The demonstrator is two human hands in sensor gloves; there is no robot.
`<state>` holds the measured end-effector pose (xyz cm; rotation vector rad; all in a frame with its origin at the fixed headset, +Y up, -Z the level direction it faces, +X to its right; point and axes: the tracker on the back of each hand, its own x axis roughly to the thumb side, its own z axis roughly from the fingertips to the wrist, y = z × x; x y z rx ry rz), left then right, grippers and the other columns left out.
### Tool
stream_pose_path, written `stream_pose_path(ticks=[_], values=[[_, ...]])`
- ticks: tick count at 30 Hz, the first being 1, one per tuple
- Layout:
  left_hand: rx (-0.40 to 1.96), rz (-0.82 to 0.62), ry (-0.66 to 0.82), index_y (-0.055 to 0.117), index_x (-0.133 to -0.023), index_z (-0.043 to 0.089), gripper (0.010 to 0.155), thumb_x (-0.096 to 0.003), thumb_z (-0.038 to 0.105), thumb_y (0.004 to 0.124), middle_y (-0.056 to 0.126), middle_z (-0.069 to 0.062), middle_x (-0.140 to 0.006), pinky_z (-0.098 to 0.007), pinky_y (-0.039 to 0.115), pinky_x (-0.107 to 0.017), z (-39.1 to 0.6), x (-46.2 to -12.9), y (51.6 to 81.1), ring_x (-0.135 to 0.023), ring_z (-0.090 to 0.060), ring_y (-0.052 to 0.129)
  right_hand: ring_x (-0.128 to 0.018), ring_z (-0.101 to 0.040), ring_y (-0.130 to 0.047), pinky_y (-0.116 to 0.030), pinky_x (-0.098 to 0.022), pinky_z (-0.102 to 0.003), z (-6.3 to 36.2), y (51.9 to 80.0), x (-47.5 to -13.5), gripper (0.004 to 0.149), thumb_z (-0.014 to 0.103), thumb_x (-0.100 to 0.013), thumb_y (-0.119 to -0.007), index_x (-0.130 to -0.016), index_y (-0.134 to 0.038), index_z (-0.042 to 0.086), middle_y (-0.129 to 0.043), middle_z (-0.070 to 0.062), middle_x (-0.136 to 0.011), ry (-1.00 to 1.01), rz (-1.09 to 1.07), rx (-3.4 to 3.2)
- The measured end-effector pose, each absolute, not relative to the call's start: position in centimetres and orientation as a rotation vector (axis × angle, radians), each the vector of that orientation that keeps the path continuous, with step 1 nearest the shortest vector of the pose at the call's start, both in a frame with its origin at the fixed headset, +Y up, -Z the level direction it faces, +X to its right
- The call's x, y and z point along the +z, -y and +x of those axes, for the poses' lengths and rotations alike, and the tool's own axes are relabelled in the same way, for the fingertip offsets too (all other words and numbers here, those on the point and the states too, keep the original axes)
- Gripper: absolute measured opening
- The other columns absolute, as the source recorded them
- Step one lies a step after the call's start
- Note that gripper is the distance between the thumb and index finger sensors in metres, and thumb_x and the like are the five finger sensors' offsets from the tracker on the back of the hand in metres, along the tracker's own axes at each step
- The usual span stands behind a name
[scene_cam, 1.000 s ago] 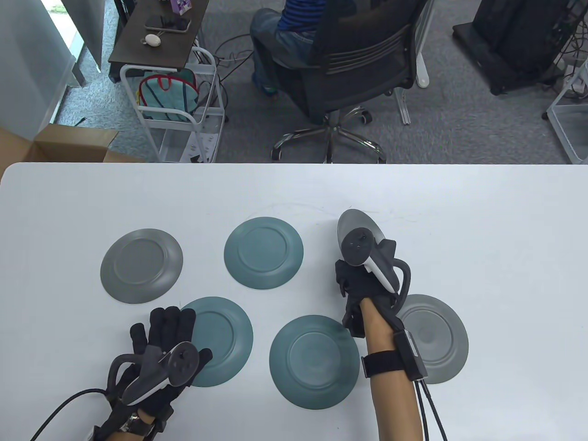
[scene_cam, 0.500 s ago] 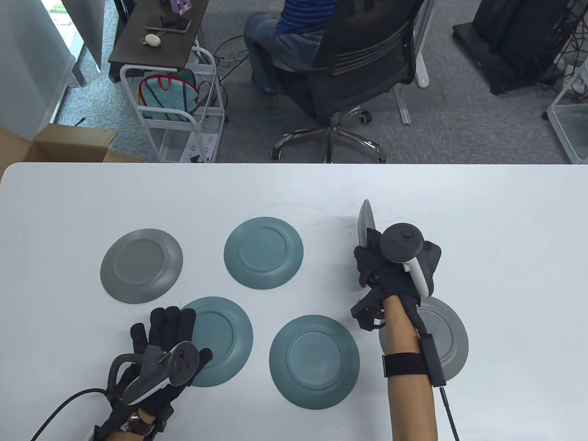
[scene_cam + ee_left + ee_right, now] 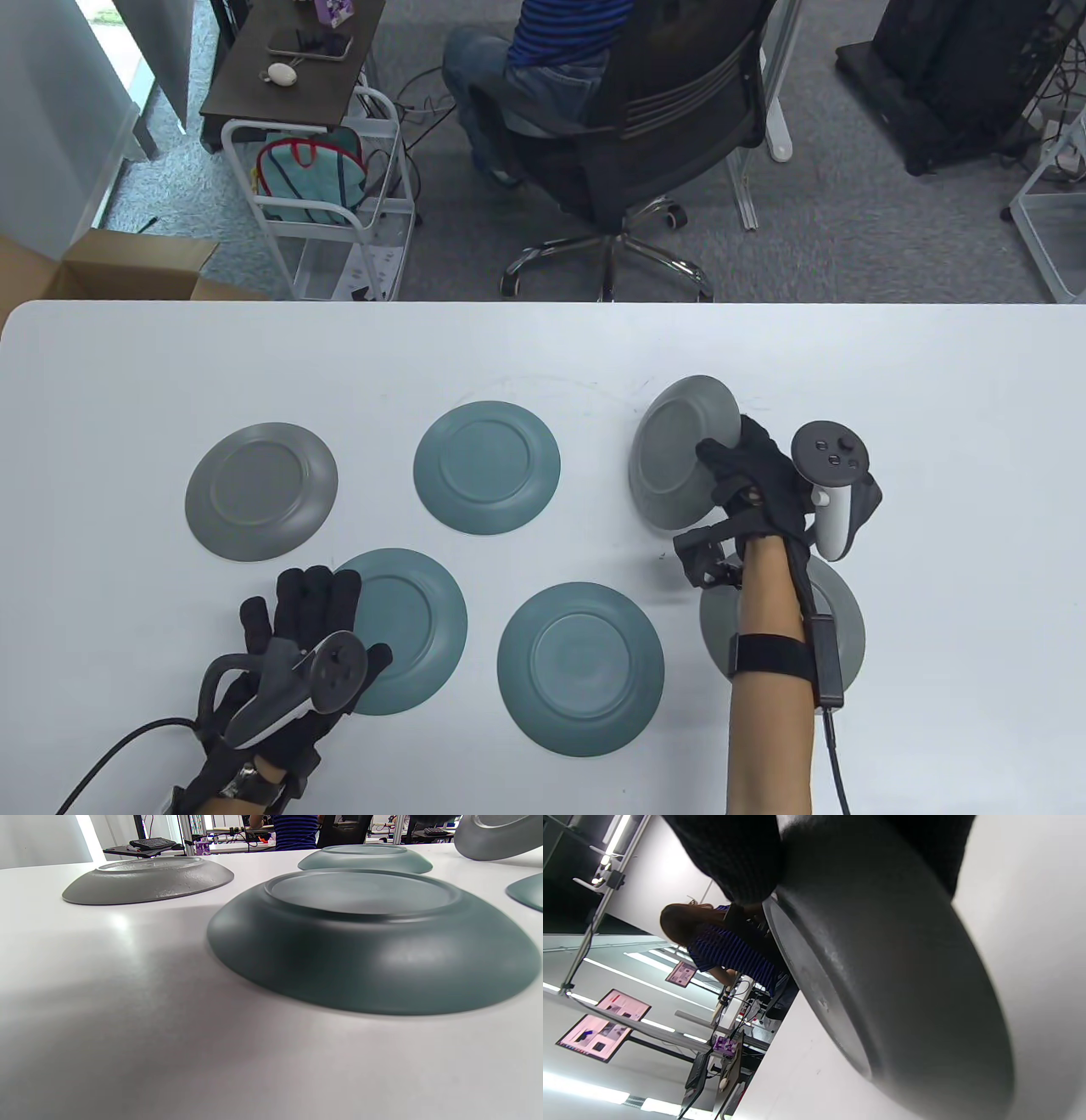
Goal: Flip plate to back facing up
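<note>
My right hand (image 3: 747, 475) grips a grey plate (image 3: 674, 450) by its right rim and holds it tilted above the table, its back turned up and to the left. The right wrist view shows the plate's underside (image 3: 891, 993) close up, with gloved fingers (image 3: 734, 853) over its rim. My left hand (image 3: 297, 620) rests flat on the table, fingers spread, its fingertips over the left edge of a teal plate (image 3: 407, 628). That teal plate (image 3: 369, 938) lies back up in the left wrist view.
Back up on the white table (image 3: 933, 382) lie a grey plate (image 3: 260, 491), a teal plate (image 3: 486, 467) and a teal plate (image 3: 579, 668). Another grey plate (image 3: 840, 632) lies partly under my right forearm. An office chair (image 3: 645, 127) stands beyond the far edge.
My right hand has turned the grey plate over from edge-on to back facing up, and has moved a little to the right. The left hand has not moved.
</note>
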<state>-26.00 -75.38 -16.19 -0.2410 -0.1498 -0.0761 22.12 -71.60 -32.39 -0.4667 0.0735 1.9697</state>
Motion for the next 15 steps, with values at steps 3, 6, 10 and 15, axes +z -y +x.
stream_pose_path(ticks=[3,6,10,15], values=[[-0.074,-0.239,0.148,0.021,-0.121,0.017,0.088,-0.0562,0.07,0.049,0.028,-0.02,-0.121,-0.073,0.034,-0.076,-26.0,-16.2,75.4,-0.117,-0.05,0.035,-0.057,-0.031,-0.097,-0.083,-0.04,-0.036,23.0,72.8,-32.6,0.067,0.03,-0.048,-0.083,-0.101,-0.054,0.001,-0.088,-0.01,-0.076,-0.099,-0.517,1.954],[-0.076,-0.242,0.147,0.021,-0.12,0.017,0.088,-0.0562,0.07,0.049,0.028,-0.02,-0.121,-0.073,0.034,-0.076,-26.1,-16.2,75.4,-0.117,-0.05,0.035,-0.056,-0.031,-0.097,-0.083,-0.039,-0.036,23.9,73.8,-32.7,0.069,0.032,-0.049,-0.083,-0.102,-0.052,0.0,-0.087,-0.01,-0.075,-0.138,-0.565,1.943],[-0.076,-0.252,0.144,0.021,-0.12,0.017,0.088,-0.0561,0.07,0.049,0.028,-0.02,-0.121,-0.073,0.034,-0.076,-26.1,-16.3,75.6,-0.117,-0.05,0.035,-0.057,-0.032,-0.096,-0.082,-0.04,-0.037,24.5,74.6,-32.9,0.072,0.033,-0.049,-0.082,-0.103,-0.051,-0.001,-0.086,-0.012,-0.076,-0.185,-0.612,1.947],[-0.08,-0.252,0.139,0.021,-0.121,0.017,0.088,-0.0562,0.07,0.049,0.028,-0.02,-0.121,-0.073,0.034,-0.076,-26.2,-16.4,75.6,-0.117,-0.05,0.035,-0.056,-0.033,-0.096,-0.082,-0.039,-0.037,25.0,75.3,-33.2,0.074,0.034,-0.048,-0.082,-0.104,-0.051,-0.002,-0.086,-0.014,-0.076,-0.235,-0.707,1.965]])
